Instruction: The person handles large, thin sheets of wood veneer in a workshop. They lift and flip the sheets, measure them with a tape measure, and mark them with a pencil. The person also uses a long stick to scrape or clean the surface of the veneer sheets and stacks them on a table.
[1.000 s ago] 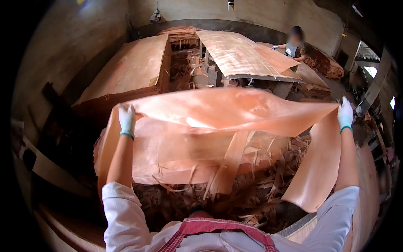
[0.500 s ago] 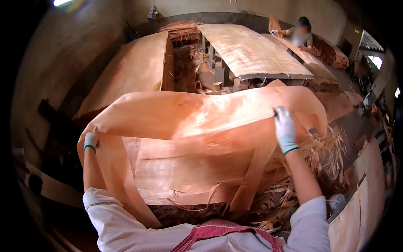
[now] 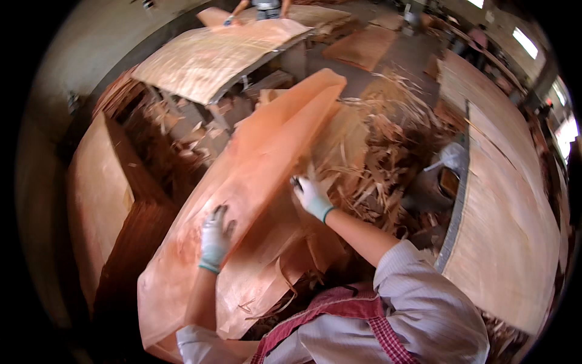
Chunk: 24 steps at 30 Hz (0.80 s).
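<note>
A long, thin sheet of orange-tan wood veneer (image 3: 242,161) lies bent in front of me, over more veneer on a low pile. My left hand (image 3: 215,239), in a white glove with a teal cuff, rests on or just over this sheet with its fingers stretched apart. Beside the sheet's right edge is my right hand (image 3: 310,197), gloved alike, its fingers curled together. A small dark bit shows at those fingertips; whether it is a held thing or dirt on the glove is unclear.
At left stands a tall veneer stack (image 3: 100,200). A veneer-topped table (image 3: 224,51) is beyond, with a co-worker's hands (image 3: 229,21) at its far edge. Torn veneer strips (image 3: 388,145) heap on the right, near another large veneer-covered table (image 3: 503,206).
My view has swung to the right. My left hand has let go of the sheet's left end and is now over its face. The sheet has come down lower, and my right hand is beside its edge.
</note>
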Each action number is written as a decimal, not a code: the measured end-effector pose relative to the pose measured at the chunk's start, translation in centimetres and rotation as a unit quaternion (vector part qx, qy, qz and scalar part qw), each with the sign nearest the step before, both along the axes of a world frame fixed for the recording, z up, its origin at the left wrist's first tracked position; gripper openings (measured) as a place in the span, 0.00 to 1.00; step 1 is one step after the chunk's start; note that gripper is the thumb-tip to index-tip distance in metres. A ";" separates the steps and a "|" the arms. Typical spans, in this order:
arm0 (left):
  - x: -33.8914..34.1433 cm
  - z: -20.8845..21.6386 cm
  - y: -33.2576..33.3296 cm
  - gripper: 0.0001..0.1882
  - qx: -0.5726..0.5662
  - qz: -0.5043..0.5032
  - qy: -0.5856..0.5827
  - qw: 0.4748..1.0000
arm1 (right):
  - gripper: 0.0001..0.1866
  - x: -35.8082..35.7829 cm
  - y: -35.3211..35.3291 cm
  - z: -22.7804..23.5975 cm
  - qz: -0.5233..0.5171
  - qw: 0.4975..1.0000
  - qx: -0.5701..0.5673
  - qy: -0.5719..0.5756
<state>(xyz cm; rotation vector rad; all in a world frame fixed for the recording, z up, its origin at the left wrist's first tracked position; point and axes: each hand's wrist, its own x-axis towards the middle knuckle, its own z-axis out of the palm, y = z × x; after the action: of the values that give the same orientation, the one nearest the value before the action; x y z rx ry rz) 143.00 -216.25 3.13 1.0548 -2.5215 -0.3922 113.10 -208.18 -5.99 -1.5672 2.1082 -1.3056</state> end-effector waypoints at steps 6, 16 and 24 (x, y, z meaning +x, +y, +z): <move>-9.0 -8.1 -0.9 0.24 -0.014 -0.096 -0.072 0.993 | 0.18 -0.1 22.1 2.3 -0.046 0.958 0.174 -0.224; -23.3 -4.3 8.6 0.22 0.010 -0.203 0.015 0.979 | 0.31 2.1 48.6 1.5 -0.314 0.856 0.258 -0.319; -34.8 4.5 38.8 0.22 0.109 -0.485 0.111 0.860 | 0.27 3.1 65.9 -0.2 -0.419 0.848 0.190 -0.263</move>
<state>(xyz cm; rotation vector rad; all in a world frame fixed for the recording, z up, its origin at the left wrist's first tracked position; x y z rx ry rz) 108.23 -177.49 7.62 -0.3078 -2.6306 -1.0059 116.24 -142.27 -6.19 -0.0432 2.4875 -1.1877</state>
